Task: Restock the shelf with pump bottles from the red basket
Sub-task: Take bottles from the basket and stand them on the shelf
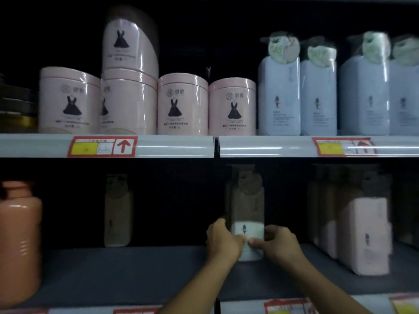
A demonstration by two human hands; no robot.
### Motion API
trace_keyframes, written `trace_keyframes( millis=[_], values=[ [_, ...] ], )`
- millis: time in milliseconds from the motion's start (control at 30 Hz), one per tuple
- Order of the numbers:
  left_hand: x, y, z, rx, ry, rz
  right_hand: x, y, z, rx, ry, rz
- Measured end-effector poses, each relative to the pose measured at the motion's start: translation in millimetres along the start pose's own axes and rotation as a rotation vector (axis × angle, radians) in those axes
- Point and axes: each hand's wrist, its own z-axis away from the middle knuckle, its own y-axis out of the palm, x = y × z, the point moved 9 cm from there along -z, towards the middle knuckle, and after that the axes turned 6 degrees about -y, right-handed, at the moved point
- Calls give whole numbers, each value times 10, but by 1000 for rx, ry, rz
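While its upper half is lost in shadow, the upright pump bottle [247, 214] is gripped low on the shelf [113, 268] by both hands: left [223, 241], right [277, 244].

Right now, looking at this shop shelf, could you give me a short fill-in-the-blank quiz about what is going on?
1. Both hands hold one pump bottle on the ____ shelf.
2. The tins on the upper shelf show a black ____.
3. The price tag under the tins has an arrow pointing ____.

Missing words: lower; dress; up
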Motion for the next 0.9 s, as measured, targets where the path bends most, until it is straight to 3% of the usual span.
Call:
trace_keyframes(
  millis=[200, 333, 567, 700, 900],
  values=[
    [-105, -484, 416, -38, 57, 223, 503, -299, 656, -254, -97, -194],
    [-33, -814, 839, 20, 67, 363, 890, -237, 1248, -231, -175, -393],
    [721, -1216, 1899, 100, 56, 387, 963, 319, 2463, -62, -207, -384],
    [1670, -1382, 2554, 113, -47, 294, 405, 952, 3322, 170, -139, -206],
    [3268, -1376, 3114, 177, -370, 123, -831, 1865, 4284, 600, 58, 164]
  ],
)
